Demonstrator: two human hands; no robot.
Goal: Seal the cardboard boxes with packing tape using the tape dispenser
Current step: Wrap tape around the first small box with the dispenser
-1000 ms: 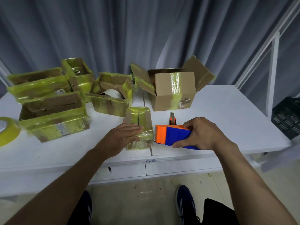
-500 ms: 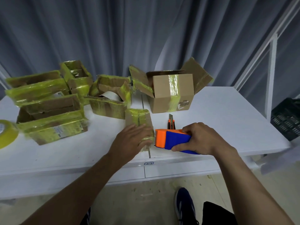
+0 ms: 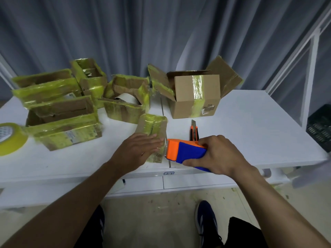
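While the right hand curls its fingers and thumb round the blue body of the tape dispenser, the dispenser's orange front end and toothed blade point away from the palm toward the small box. The blade touches or all but touches that box's near right edge; which of the two cannot be told. Just past the dispenser's nose, the left hand lies flat on the box's top with its fingers straight and together, pressing it onto the white table and gripping nothing. The small box is wrapped in yellow-green tape, with a dark seam running along its top, and it reaches away from the left fingertips toward the far side of the table. Just behind the right hand's knuckles an orange-and-black utility knife lies on the table, blade pointing away. Farther beyond the knife stands an open cardboard box, flaps up, one strip of yellow-green tape down its front. Well off to the left of the left hand sit several more tape-covered boxes, and past them, at the table's left edge, lies a roll of yellow tape.
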